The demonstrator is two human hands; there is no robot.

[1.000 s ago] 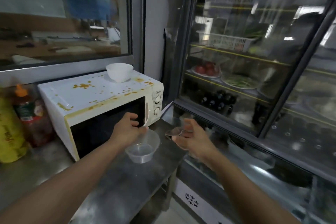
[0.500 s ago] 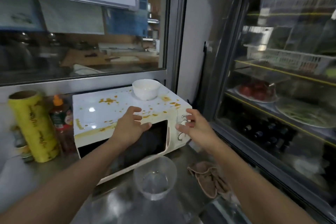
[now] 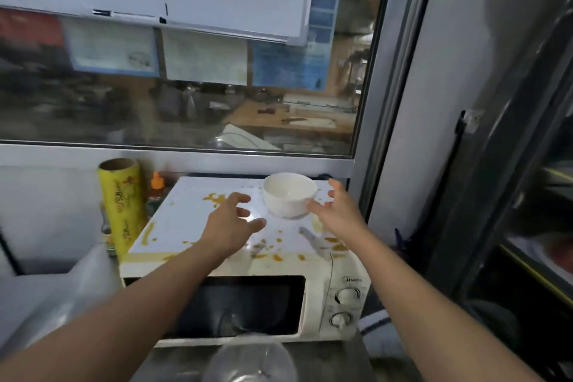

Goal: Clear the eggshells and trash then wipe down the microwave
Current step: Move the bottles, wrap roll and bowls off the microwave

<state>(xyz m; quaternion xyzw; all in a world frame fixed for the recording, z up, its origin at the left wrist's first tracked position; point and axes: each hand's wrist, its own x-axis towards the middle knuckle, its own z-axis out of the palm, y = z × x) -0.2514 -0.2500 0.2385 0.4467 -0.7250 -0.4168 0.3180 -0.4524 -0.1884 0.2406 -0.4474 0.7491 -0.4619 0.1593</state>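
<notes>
Over stained microwave [image 3: 198, 223], hands flank white bowl [image 3: 289, 198], fingers spread

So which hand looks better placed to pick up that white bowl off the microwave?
Probably the right hand: its open fingers already flank the white bowl, thumb at its side. The left hand hovers open further off, over the stained microwave top.

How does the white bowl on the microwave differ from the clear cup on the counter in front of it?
The white bowl is opaque; the clear cup is see-through. The bowl sits on the stained microwave top between both hands; the cup stands lower, on the counter before the door, away from either hand. Both stand upright, open side up.
</notes>
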